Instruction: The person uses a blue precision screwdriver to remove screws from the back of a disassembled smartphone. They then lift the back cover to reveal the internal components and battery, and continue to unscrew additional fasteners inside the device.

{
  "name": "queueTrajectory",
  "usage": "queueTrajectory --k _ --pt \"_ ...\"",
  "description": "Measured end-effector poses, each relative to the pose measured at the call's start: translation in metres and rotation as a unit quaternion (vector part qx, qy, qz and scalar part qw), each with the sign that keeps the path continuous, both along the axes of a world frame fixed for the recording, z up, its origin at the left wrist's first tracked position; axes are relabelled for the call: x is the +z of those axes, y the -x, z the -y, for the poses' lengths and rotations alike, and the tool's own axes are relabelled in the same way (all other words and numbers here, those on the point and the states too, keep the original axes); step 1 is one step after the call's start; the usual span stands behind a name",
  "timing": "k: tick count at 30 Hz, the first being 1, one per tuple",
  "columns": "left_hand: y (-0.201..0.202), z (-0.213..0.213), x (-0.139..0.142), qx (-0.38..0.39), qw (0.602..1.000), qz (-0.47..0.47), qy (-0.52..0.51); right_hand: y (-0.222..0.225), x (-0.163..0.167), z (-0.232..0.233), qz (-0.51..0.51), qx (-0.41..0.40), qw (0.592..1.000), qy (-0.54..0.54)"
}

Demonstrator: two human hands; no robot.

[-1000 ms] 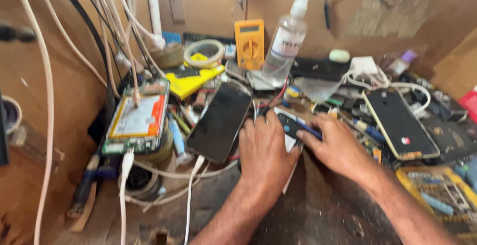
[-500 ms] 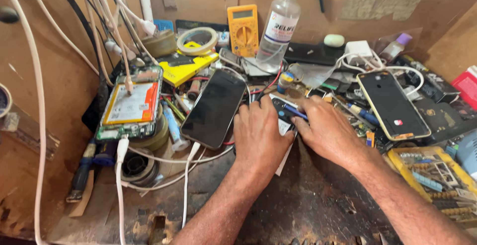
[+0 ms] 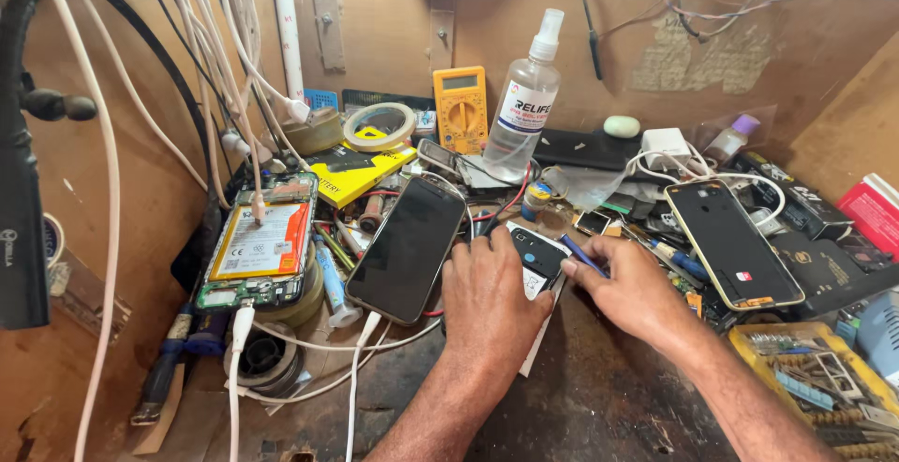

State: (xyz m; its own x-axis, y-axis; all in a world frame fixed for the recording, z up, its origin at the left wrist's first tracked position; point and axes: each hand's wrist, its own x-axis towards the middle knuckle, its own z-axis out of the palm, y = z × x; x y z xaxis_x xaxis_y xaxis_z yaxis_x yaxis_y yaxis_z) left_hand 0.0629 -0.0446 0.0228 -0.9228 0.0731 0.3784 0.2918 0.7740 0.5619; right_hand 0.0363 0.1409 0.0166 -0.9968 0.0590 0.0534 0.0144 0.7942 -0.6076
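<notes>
My left hand (image 3: 489, 295) presses flat, fingers spread, on the small dark phone (image 3: 537, 254); right of that phone, my right hand (image 3: 635, 289) pinches a blue tool (image 3: 584, 255). The phone lies on the worktop (image 3: 599, 396).

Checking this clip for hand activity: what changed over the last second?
Little changed. The left hand still presses on the small dark phone part, and the right hand still pinches the blue tool beside it. Only the camera view shifted. The black phone and the opened phone stayed put.
</notes>
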Motion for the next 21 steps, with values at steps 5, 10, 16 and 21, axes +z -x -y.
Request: queueTrajectory --k 5,10,16,21 --pt "0.000 0.000 0.002 0.001 1.000 0.001 -0.002 0.000 -0.001 0.002 -0.005 0.013 1.000 -0.002" --pt "0.001 0.000 0.001 0.001 1.000 -0.002 -0.004 0.000 0.001 0.008 0.009 0.008 1.000 -0.029" --pt "0.001 -0.001 -0.001 0.004 1.000 -0.012 0.003 -0.002 0.004 0.012 -0.058 0.050 0.996 -0.039" --pt "0.000 -0.001 0.000 0.003 1.000 -0.004 0.004 -0.006 0.010 0.017 -0.051 0.065 0.994 -0.065"
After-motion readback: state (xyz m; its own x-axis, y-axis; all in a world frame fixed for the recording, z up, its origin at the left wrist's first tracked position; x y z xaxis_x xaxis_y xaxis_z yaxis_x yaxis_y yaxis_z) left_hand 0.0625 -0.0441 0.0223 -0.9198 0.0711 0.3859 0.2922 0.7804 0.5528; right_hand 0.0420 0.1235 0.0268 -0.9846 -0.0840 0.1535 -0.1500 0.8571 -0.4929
